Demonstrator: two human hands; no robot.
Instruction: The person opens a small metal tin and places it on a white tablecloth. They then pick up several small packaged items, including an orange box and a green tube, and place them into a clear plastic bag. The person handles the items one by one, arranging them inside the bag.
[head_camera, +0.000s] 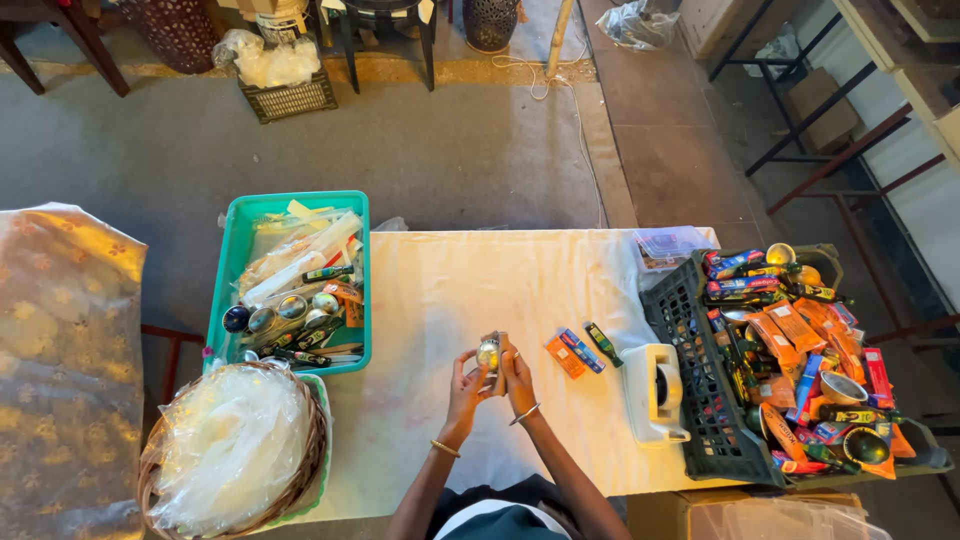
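A small, round, shiny metal bowl (488, 353) inside a clear crinkled plastic wrapper (494, 343) is clamped between left hand (466, 380) and right hand (516, 375) above the white-clothed worktop (450, 290).

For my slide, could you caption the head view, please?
Both hands hold a small shiny bowl above a white table.

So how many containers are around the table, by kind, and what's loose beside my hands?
Plastic crates: 2, teal crate and dark crate
Wicker basket: 1
Tape dispenser: 1
Loose packets: 3, orange packet, blue packet, green packet
Total: 7
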